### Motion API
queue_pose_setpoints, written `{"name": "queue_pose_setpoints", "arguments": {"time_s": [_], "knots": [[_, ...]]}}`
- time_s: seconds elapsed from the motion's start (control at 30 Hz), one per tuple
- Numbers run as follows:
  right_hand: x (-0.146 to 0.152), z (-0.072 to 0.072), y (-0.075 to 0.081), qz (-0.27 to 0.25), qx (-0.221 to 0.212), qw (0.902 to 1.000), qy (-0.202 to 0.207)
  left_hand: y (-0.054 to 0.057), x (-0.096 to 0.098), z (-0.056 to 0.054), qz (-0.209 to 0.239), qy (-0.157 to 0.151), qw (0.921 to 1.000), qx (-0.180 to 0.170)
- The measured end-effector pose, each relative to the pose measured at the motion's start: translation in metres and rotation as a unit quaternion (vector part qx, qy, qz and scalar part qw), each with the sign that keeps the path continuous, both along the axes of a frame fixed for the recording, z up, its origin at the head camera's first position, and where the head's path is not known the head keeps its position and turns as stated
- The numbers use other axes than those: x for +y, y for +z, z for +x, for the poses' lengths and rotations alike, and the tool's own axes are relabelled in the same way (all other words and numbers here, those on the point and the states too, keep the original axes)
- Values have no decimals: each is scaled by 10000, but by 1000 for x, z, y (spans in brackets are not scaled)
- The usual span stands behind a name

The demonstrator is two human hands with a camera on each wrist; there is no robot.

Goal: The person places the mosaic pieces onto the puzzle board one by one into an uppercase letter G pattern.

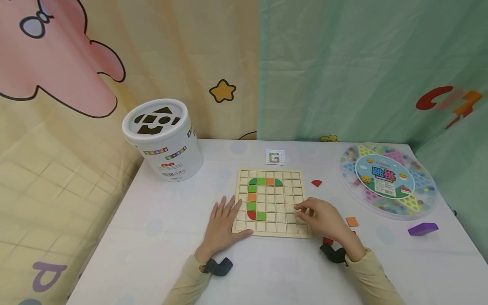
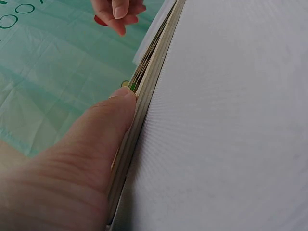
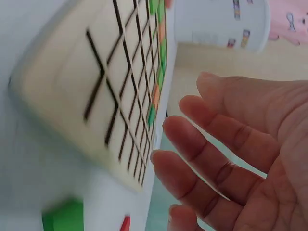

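Note:
A wooden grid board (image 1: 282, 203) lies on the table, with green, orange and red flat pieces set in several of its squares. My left hand (image 1: 222, 224) rests on the board's left edge with fingers spread. In the left wrist view its thumb (image 2: 103, 127) lies along the board's side. Over the board's right edge hovers my right hand (image 1: 322, 216), fingers loosely bent. The right wrist view shows no piece between those fingers (image 3: 187, 137). Beyond the board lies a small pattern card (image 1: 275, 157) with a similar coloured figure.
Right of the board are a red quarter-round piece (image 1: 317, 183), an orange square (image 1: 352, 221), a red piece (image 1: 328, 241) and a green piece (image 3: 63, 216). A purple block (image 1: 422, 229) and a round game box (image 1: 385, 178) stand farther right. A white tub (image 1: 167, 144) is at back left.

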State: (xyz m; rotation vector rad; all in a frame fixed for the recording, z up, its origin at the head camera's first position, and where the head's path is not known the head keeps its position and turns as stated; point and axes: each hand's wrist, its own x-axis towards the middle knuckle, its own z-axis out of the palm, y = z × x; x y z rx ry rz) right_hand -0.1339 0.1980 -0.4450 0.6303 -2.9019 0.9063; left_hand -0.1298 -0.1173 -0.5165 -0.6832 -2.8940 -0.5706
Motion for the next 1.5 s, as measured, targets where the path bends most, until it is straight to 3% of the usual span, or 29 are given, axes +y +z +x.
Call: {"name": "queue_pose_setpoints", "arguments": {"time_s": [0.27, 0.47, 0.6, 0.83, 1.23, 1.5], "knots": [[50, 5, 13, 377, -420, 9917, -1156, 2, 0, 0, 94, -42, 9999, 123], [82, 15, 8, 436, -920, 9816, -1614, 1, 0, 1, 31, -24, 10000, 55], [99, 21, 5, 479, -1104, 9772, -1750, 2, 0, 1, 10, -3, 10000, 8], [116, 24, -1, 608, -1026, 9766, -1789, 3, 0, 2, -10, 19, 10000, -30], [121, 26, -5, 750, -1481, 9675, -1907, 2, -1, 2, 11, 41, 10000, -64], [122, 26, -1, 783, -1949, 9540, -2140, 3, 0, 2, 4, 14, 10000, -6]]}}
